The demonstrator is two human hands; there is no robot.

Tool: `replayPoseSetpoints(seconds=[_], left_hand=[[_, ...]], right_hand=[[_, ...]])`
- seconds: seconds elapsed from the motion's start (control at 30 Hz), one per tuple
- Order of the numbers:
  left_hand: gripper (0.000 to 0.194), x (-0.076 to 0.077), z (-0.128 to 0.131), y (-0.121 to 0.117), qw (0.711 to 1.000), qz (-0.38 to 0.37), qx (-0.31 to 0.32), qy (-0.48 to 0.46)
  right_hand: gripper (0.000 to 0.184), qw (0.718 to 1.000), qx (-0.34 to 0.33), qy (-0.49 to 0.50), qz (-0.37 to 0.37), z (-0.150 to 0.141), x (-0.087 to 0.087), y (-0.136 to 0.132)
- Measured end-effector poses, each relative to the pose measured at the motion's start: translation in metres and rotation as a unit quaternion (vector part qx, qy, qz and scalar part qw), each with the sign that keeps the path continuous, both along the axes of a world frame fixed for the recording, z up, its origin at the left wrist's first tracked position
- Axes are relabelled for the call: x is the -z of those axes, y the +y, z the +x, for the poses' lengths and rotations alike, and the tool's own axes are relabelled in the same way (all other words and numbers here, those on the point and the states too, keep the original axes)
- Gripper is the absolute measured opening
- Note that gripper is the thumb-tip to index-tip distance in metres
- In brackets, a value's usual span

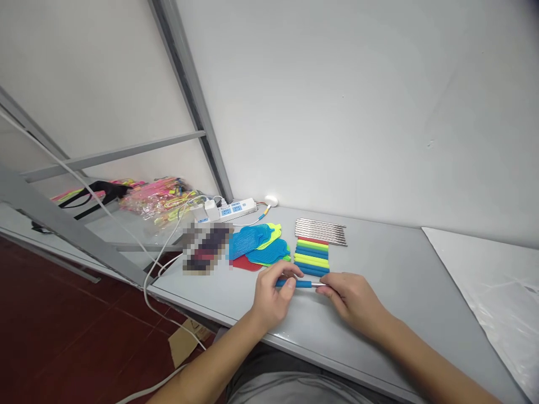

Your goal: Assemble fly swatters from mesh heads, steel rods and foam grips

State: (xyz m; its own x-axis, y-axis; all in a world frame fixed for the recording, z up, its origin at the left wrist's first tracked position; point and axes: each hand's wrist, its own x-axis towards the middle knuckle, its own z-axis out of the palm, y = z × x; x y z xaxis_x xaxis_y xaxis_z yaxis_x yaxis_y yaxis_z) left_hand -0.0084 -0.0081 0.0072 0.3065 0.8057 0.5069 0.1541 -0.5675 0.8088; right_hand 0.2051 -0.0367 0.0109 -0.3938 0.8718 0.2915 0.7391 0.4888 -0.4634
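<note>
My left hand (274,294) pinches a blue tube-shaped handle (300,284) low over the grey table (391,280). My right hand (351,297) grips the thin metal rod (319,285) that sticks out of the handle's right end. Just behind my hands lies a row of blue, yellow-green and red handles (312,256). Further back is a bundle of metal rods (320,231). To the left sit blue, yellow-green and red plastic mesh heads (259,246) in a loose pile.
A white power strip (229,210) with cables lies at the table's back left corner. A blurred dark object (206,247) sits left of the mesh heads. Clear plastic sheeting (497,297) covers the table's right end. Bagged colourful items (155,196) lie on a shelf to the left.
</note>
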Motion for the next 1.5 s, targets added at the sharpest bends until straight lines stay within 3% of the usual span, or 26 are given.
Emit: replayPoseSetpoints(seconds=[0.13,0.27,0.33,0.4,0.47,0.57,0.63,0.7,0.77,0.83,0.97,1.1,1.2,1.37,1.5], left_hand=[[0.016,-0.002,-0.002,0.004,0.989,0.049,-0.010,0.138],[0.020,-0.001,0.003,0.003,0.943,0.150,-0.033,0.295],[0.022,-0.001,0.004,0.001,0.927,0.171,-0.033,0.331],[0.022,-0.001,0.002,-0.003,0.934,0.145,-0.026,0.326],[0.021,-0.003,-0.002,-0.006,0.960,0.075,-0.025,0.267],[0.023,-0.008,-0.011,-0.011,0.991,-0.120,-0.025,0.053],[0.029,-0.011,-0.016,-0.012,0.958,-0.256,-0.001,-0.130],[0.035,-0.011,-0.021,-0.010,0.909,-0.324,0.018,-0.263],[0.038,-0.008,-0.025,-0.008,0.884,-0.334,0.006,-0.326],[0.040,0.000,-0.029,-0.005,0.874,-0.335,-0.021,-0.352],[0.044,0.015,-0.038,0.003,0.844,-0.363,-0.068,-0.390],[0.048,0.021,-0.043,0.010,0.801,-0.391,-0.109,-0.440],[0.048,0.018,-0.045,0.007,0.790,-0.385,-0.121,-0.461],[0.048,0.000,-0.045,-0.012,0.798,-0.350,-0.079,-0.484],[0.047,-0.012,-0.042,-0.023,0.822,-0.320,-0.036,-0.470]], right_hand=[[0.030,1.000,0.005,-0.022,0.010,0.002,-0.004,0.002],[0.025,0.997,0.013,-0.040,0.061,0.007,-0.012,0.004],[0.022,0.995,-0.002,-0.045,0.090,0.008,-0.019,0.004],[0.019,0.992,-0.014,-0.040,0.120,0.005,-0.029,0.005],[0.032,0.989,0.012,0.004,0.148,-0.001,-0.041,0.011],[0.040,0.967,0.115,0.121,0.191,-0.020,-0.053,0.035],[0.036,0.960,0.134,0.137,0.207,-0.041,-0.053,0.063],[0.038,0.978,0.060,0.052,0.194,-0.070,-0.045,0.091],[0.047,0.987,-0.023,-0.052,0.149,-0.104,-0.033,0.115],[0.059,0.979,-0.082,-0.151,0.113,-0.137,-0.022,0.130],[0.072,0.960,-0.121,-0.237,0.087,-0.172,-0.008,0.141],[0.064,0.952,-0.140,-0.261,0.082,-0.175,-0.001,0.138],[0.053,0.947,-0.138,-0.273,0.097,-0.174,0.004,0.128],[0.039,0.936,-0.152,-0.252,0.195,-0.172,0.005,0.108],[0.035,0.939,-0.156,-0.160,0.260,-0.151,-0.018,0.102]])
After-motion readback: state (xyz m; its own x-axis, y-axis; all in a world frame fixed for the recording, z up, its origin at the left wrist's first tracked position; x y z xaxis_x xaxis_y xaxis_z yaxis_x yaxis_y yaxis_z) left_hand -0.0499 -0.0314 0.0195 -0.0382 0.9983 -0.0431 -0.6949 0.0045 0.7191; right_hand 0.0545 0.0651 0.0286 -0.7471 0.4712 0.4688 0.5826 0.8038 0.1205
